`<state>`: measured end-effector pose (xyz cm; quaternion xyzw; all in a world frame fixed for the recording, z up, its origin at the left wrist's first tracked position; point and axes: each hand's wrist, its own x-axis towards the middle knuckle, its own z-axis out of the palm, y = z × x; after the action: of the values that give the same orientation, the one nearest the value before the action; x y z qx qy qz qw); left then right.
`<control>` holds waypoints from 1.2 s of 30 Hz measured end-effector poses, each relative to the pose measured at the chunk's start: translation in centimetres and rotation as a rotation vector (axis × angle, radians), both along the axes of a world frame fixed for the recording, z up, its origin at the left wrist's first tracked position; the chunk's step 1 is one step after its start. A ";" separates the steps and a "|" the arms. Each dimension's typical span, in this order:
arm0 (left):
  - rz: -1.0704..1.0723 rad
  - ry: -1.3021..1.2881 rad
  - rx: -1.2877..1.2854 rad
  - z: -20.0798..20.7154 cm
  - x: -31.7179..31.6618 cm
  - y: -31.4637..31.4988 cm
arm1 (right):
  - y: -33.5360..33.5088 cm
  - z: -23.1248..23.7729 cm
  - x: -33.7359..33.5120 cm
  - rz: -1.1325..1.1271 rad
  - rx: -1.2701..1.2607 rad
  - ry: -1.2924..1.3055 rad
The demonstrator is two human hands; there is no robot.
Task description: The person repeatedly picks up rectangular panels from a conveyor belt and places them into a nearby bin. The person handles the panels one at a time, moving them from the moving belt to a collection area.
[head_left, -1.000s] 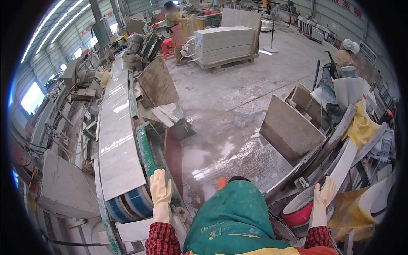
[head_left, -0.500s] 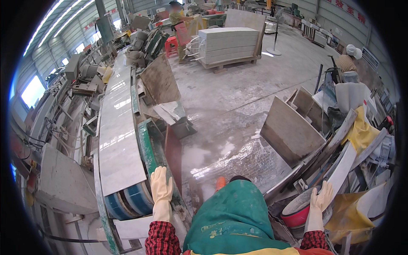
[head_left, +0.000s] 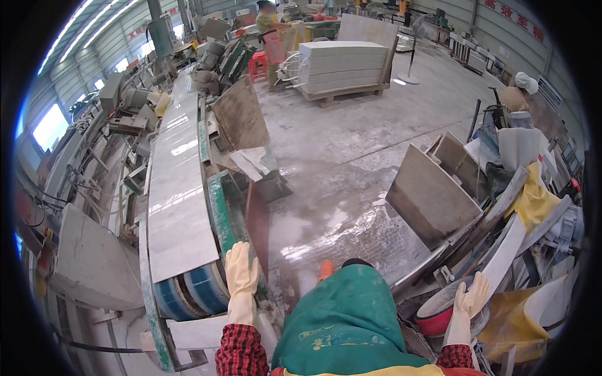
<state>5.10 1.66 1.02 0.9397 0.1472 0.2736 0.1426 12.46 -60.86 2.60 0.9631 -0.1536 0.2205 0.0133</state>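
My left hand, in a cream rubber glove, rests with its fingers stretched forward on the green side rail of a conveyor. Beside it, a long polished pale stone slab lies on the conveyor, above a blue roller belt at the near end. Over on the right, my right hand wears the same kind of glove. Its fingers are apart, and nothing shows in them. It hovers by a round red-sided tub; whether it touches the rim, I cannot tell.
Leaning brown panels stand right of the wet floor. Yellow sheeting and long pale strips crowd the right side. Ahead, stacked white slabs sit on a pallet. A person stands behind, left of the stack; another is far right.
The view has shifted slightly, moving the scene a little right. My right hand has come slightly lower and nearer the tub. My left hand stays at the rail.
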 end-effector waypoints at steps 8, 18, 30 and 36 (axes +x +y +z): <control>0.021 0.086 -0.108 1.4 -0.5 0.1 | -2.4 2.4 1.6 -0.352 0.256 0.183; -0.041 -0.026 -0.194 0.9 -0.4 0.2 | -11.9 -0.8 3.5 -0.097 1.098 -0.142; -0.115 -0.194 -0.902 3.1 1.9 -5.0 | 13.3 9.1 10.7 0.564 1.393 0.110; -0.272 -0.415 -1.981 9.7 2.1 -8.9 | 32.7 10.1 11.7 1.449 0.889 0.409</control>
<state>7.21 -7.20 10.68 0.3424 0.1718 0.1678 0.9083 24.17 -28.18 12.70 0.7603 0.4299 -0.0829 -0.4799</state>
